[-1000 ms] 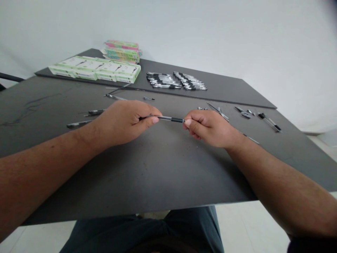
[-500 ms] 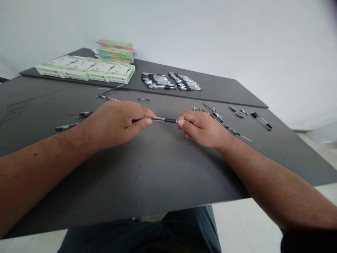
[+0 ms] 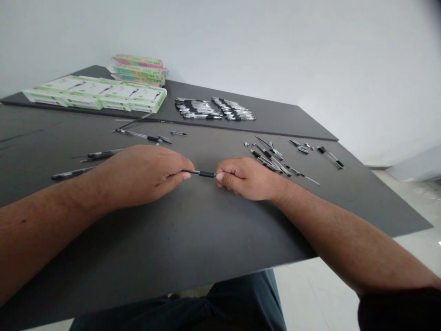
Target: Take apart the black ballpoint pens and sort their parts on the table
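Between my two hands a pen (image 3: 206, 174) with a clear barrel and a black rubber grip is held level above the grey table (image 3: 206, 239). My left hand (image 3: 155, 174) is closed round the barrel end, thumb against the fingers, hiding that part. The thumb and curled fingers of my right hand (image 3: 243, 177) pinch the tip end beside the black grip; the tip itself is hidden. Just beyond my right hand lie several loose pens (image 3: 272, 161). Behind my left hand another pen (image 3: 138, 134) rests on the table, and more pen parts (image 3: 74, 172) lie by my left forearm.
On the raised back board are two rows of pens (image 3: 198, 109), several white-and-green boxes (image 3: 96, 94) side by side, and a stack of colourful packets (image 3: 139, 70). Small pen caps and parts (image 3: 303, 148) lie to the right, near two pens (image 3: 330, 157). A wall stands behind.
Both hands, still on the pen, have come lower and to the left in view, and slightly less barrel shows between them. The whole scene has shifted left as the camera turned.
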